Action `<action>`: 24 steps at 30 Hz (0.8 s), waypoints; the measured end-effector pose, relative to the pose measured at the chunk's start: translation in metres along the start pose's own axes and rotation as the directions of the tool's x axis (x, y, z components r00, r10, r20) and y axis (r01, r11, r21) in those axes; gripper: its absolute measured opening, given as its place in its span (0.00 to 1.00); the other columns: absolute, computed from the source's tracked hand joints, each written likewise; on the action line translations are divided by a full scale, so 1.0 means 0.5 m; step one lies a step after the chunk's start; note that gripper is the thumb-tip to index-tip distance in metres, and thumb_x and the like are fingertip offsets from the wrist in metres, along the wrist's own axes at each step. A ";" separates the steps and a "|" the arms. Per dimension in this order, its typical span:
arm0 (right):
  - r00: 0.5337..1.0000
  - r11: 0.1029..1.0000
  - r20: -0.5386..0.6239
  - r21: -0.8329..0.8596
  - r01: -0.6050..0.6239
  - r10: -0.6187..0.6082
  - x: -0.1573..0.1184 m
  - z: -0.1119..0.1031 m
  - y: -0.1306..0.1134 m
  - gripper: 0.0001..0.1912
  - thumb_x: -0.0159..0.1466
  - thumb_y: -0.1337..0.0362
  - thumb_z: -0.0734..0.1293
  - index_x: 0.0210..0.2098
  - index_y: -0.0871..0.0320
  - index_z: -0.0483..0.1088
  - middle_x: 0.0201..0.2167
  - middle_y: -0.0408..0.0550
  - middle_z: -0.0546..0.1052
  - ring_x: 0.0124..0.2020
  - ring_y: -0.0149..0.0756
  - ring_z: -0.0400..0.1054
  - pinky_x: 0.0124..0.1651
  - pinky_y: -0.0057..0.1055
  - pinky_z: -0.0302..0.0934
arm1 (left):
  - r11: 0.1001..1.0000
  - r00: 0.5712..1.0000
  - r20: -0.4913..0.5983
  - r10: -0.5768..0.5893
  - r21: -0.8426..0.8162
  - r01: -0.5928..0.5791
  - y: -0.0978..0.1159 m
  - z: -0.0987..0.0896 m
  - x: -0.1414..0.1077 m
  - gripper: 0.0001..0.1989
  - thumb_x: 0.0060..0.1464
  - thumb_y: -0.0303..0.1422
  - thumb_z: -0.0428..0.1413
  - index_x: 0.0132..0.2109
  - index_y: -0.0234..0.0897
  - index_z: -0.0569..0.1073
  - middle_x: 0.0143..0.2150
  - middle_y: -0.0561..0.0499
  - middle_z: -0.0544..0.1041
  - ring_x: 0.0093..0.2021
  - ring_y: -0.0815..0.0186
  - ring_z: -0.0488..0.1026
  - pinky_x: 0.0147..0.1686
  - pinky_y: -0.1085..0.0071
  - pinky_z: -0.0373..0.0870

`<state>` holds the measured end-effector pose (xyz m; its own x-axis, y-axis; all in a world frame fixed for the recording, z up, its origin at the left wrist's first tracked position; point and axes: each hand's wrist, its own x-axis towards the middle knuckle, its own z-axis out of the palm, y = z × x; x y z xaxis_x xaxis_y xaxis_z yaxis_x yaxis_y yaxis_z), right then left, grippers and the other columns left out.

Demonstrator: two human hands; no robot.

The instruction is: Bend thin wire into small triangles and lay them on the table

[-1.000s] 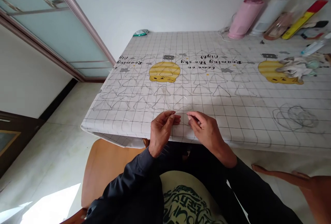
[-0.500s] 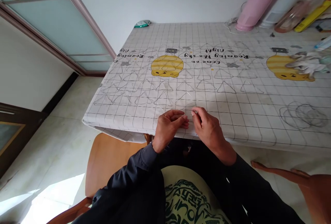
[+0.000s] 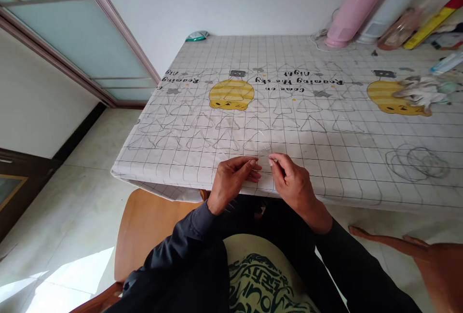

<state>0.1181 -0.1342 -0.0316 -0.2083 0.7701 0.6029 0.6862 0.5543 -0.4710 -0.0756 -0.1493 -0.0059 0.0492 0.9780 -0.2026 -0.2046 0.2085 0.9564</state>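
Note:
Both hands are over the table's near edge, close together. My left hand is closed, thumb and forefinger pinched on what looks like a thin wire, barely visible. My right hand pinches the same way, its fingertips a small gap from the left ones. Just beyond the fingertips a wire triangle shows faint bright glints. Rows of similar thin wire triangles lie flat on the checked tablecloth. To the right of my hands rests a loose coil of wire.
A pink cylinder, a white cylinder and a yellow box stand at the back right. Near them lies a crumpled cloth. A green-edged packet is at the far left corner. Wooden chairs flank me.
My hands have drawn slightly apart, the left fingertips shifting a little left. Both stay pinched. The whole view has shifted slightly; the triangles and coil lie as before.

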 end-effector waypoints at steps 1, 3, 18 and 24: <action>1.000 1.000 -0.007 0.007 0.009 -0.009 -0.001 -0.003 0.001 0.08 0.81 0.63 0.64 0.52 0.54 0.75 0.38 0.50 0.88 0.33 0.40 0.84 0.35 0.33 0.73 | 1.000 1.000 0.018 -0.014 -0.010 0.014 0.000 -0.002 -0.003 0.19 0.62 0.45 0.70 0.49 0.33 0.86 0.40 0.45 0.88 0.34 0.62 0.86 0.39 0.64 0.87; 1.000 1.000 -0.018 0.019 0.025 -0.025 -0.004 -0.009 0.001 0.09 0.81 0.63 0.64 0.53 0.54 0.76 0.40 0.51 0.88 0.34 0.41 0.85 0.36 0.32 0.75 | 0.996 0.996 0.051 -0.069 -0.062 0.072 -0.001 -0.006 -0.009 0.21 0.61 0.46 0.71 0.49 0.32 0.86 0.38 0.44 0.88 0.34 0.60 0.86 0.39 0.63 0.87; 1.000 0.999 -0.002 0.032 -0.025 0.025 -0.009 -0.038 0.007 0.08 0.78 0.65 0.67 0.52 0.54 0.79 0.39 0.50 0.89 0.29 0.37 0.83 0.34 0.30 0.73 | 0.992 0.993 0.065 -0.097 -0.071 0.102 -0.017 -0.009 -0.031 0.22 0.62 0.47 0.71 0.51 0.31 0.85 0.43 0.42 0.88 0.36 0.60 0.86 0.37 0.65 0.86; 0.998 0.999 0.037 -0.011 -0.042 0.043 -0.016 -0.052 0.028 0.09 0.79 0.63 0.66 0.52 0.53 0.79 0.40 0.49 0.88 0.31 0.37 0.82 0.35 0.31 0.71 | 0.997 0.999 -0.008 0.031 0.073 -0.031 -0.004 -0.009 -0.028 0.22 0.67 0.49 0.66 0.53 0.32 0.84 0.44 0.42 0.87 0.37 0.61 0.85 0.34 0.67 0.85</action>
<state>0.1477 -0.1409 -0.0265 -0.2043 0.8043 0.5580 0.7023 0.5175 -0.4888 -0.0801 -0.1633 -0.0060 0.0353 0.9841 -0.1741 -0.1337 0.1773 0.9750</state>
